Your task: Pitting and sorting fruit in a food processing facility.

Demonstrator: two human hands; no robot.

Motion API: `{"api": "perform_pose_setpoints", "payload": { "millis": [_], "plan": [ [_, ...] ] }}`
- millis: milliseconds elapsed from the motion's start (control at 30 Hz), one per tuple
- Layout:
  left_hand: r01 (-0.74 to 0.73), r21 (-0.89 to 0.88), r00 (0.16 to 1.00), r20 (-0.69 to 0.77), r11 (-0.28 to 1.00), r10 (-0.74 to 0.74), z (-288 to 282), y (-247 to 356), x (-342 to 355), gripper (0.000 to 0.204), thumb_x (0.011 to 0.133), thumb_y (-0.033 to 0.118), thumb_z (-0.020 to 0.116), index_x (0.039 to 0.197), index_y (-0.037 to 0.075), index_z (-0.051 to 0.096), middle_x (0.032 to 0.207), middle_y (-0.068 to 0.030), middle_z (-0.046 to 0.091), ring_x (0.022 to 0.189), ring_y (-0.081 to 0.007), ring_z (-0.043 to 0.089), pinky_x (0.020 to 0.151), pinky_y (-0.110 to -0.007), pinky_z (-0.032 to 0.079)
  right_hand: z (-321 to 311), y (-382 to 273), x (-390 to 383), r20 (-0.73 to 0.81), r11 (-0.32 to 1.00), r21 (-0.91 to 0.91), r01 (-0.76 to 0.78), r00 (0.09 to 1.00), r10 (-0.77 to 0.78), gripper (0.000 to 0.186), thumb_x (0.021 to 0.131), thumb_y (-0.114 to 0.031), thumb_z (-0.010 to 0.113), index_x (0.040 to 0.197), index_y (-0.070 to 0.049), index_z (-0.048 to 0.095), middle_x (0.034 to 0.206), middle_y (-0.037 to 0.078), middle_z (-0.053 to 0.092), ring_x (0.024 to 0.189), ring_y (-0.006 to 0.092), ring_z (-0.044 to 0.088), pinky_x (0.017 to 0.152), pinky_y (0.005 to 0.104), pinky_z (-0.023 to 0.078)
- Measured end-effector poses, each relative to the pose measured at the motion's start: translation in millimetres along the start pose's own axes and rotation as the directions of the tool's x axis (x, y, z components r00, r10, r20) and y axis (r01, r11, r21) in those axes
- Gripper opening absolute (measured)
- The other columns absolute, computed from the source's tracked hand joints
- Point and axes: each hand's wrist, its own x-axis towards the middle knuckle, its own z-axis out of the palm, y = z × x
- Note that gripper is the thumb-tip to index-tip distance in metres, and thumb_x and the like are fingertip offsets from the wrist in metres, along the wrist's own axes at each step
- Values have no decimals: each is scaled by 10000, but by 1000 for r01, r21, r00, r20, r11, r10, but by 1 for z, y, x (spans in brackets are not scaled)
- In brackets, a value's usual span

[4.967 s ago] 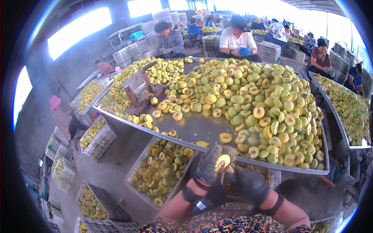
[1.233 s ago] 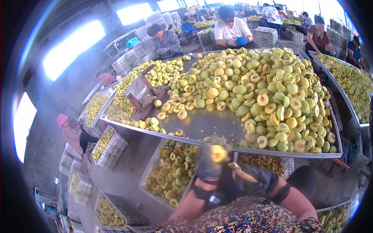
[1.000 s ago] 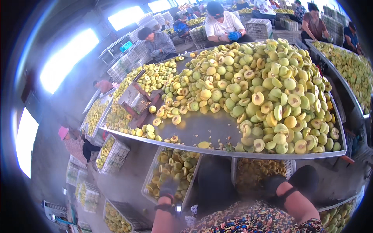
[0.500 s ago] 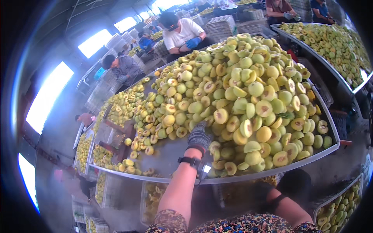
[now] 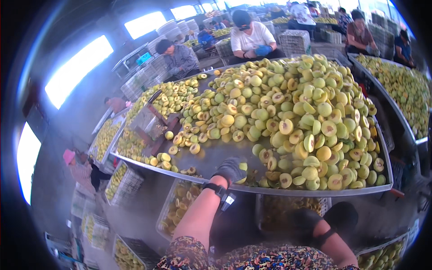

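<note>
A big heap of yellow-green stone-fruit halves [image 5: 288, 130], many with brown pit hollows showing, covers much of a metal-rimmed table [image 5: 204, 157]. My left hand [image 5: 229, 171], in a grey knit glove, is close to the table's near edge, left of the heap. Its fingers curl round a green fruit half [image 5: 243, 166], which partly shows at the fingertips. Lower down, in front of the table edge, my right hand [image 5: 306, 220] wears a dark glove above a crate of fruit halves [image 5: 281, 209]. Shadow and blur hide its fingers.
A brown frame [image 5: 155, 130] stands on the table's left part, among smaller fruit. Another crate of fruit [image 5: 180, 204] sits below the near edge. Across the table a person in white [image 5: 252, 40] handles fruit. A second loaded table [image 5: 400, 85] is at right.
My left hand has drawn back from the heap towards the near edge, with a fruit half now at its fingers. The whole view has shifted, showing more floor and crates at left.
</note>
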Motion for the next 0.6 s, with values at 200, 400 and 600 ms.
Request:
{"api": "perform_pose_setpoints", "payload": {
  "millis": [200,400,600],
  "plan": [
    [-124,-877,979,-185,-465,87,24,19,-85,541,848,261,659,1342,116,490,1193,-139,602,988,-276,645,710,-365,583,-43,-177,-29,-139,919,-350,183,960,-244,466,970,-457,488,1091,-38,652,911,144,692,892,250,661,809,352,494],
    [-435,-878,900,-425,201,93,0,69,-142,604,879,319,640,1375,53,422,1218,-154,578,987,-286,640,840,-384,558,-51,-291,-21,-152,949,307,71,988,-24,374,985,-353,532,1055,-6,653,854,61,669,807,126,603,760,298,492],
    [-219,-942,964,-249,-254,94,17,70,-149,529,964,401,518,1308,1,483,1104,-126,619,945,-230,632,850,-325,528,-20,-284,-15,-237,976,142,165,963,-128,347,988,-316,513,1127,-26,643,778,54,632,733,98,582,654,301,494]
  ]
}}
